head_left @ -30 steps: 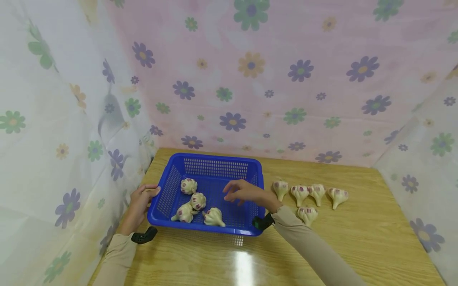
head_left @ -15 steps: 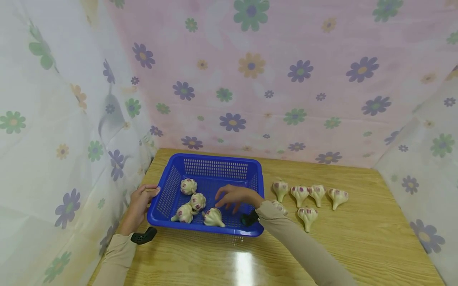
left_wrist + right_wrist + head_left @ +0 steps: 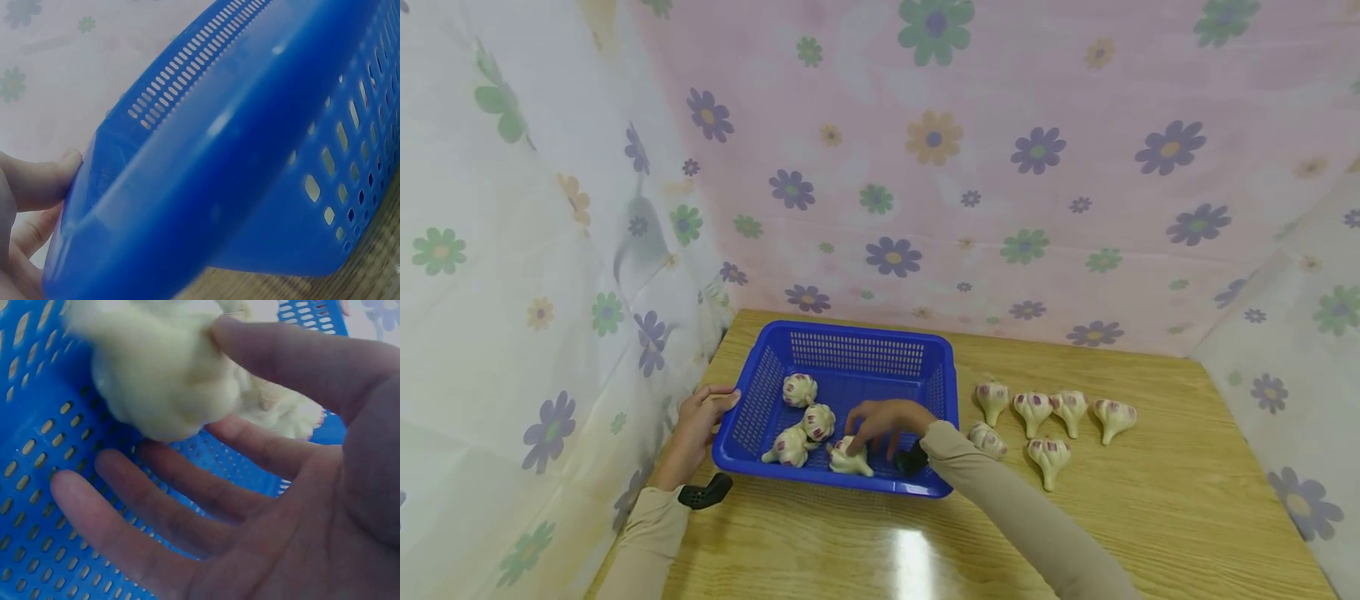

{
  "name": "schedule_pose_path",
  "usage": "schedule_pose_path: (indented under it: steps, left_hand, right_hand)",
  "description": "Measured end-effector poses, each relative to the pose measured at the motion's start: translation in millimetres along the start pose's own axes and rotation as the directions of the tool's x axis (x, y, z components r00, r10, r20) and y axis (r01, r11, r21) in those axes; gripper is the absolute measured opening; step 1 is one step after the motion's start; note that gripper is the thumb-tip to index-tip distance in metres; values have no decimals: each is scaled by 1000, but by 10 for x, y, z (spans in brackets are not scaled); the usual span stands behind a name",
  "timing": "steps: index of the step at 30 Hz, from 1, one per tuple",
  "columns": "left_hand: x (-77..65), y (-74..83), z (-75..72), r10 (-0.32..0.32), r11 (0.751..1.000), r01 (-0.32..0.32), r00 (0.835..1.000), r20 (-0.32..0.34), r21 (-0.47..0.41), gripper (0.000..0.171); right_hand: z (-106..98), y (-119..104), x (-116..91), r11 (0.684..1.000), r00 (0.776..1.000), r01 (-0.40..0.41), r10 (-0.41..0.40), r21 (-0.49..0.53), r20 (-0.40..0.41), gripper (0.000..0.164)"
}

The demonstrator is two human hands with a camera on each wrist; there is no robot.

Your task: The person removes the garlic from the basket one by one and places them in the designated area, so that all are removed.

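Note:
A blue plastic basket (image 3: 842, 483) stands on the table with several garlic bulbs inside. My left hand (image 3: 700, 421) grips the basket's left rim; in the left wrist view the thumb (image 3: 47, 181) lies against the rim and another finger is below it. Inside the basket, my right hand (image 3: 891, 419) is at the front garlic bulb (image 3: 165, 369), pinching it between thumb and index finger while the other fingers stretch out beneath. Further left lie a back bulb (image 3: 800, 389), a middle bulb (image 3: 818, 422) and a front-left bulb (image 3: 790, 447).
Right of the basket several more garlic bulbs lie on the wooden table (image 3: 1180, 500), among them a bulb by the basket wall (image 3: 987, 440) and a rightmost bulb (image 3: 1113, 419). Flower-patterned sheets (image 3: 970, 167) enclose the table at the back and sides.
My right hand has moved left and down inside the basket, from above its right part onto the front garlic bulb. The left hand and the basket stay where they were.

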State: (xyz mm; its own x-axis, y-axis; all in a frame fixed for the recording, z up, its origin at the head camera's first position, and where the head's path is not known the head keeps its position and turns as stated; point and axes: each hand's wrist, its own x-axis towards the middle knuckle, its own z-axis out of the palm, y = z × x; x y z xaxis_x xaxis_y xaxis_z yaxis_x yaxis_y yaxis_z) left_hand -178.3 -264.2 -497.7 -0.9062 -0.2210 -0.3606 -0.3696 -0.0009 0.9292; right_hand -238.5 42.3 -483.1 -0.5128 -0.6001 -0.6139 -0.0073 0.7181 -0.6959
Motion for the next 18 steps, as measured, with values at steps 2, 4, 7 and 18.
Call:
schedule_pose_path:
  steps: [2, 4, 7, 18]
  left_hand:
    - [1, 4, -1, 1, 1000, -1, 1000, 4, 0, 43]
    - [2, 11, -1, 1, 1000, -1, 1000, 4, -2, 43]
    - [-1, 17, -7, 0, 1000, -1, 1000, 8, 5, 44]
    - [-25, 9, -2, 18, 1000, -18, 1000, 15, 2, 43]
  right_hand:
    - [17, -2, 10, 1000, 1000, -1, 1, -7, 11, 33]
    - [31, -7, 23, 1000, 1000, 0, 1, -14, 21, 35]
    - [48, -23, 43, 999, 1000, 5, -4, -35, 23, 37]
    - [58, -21, 70, 998, 998, 57, -57, -28, 11, 32]
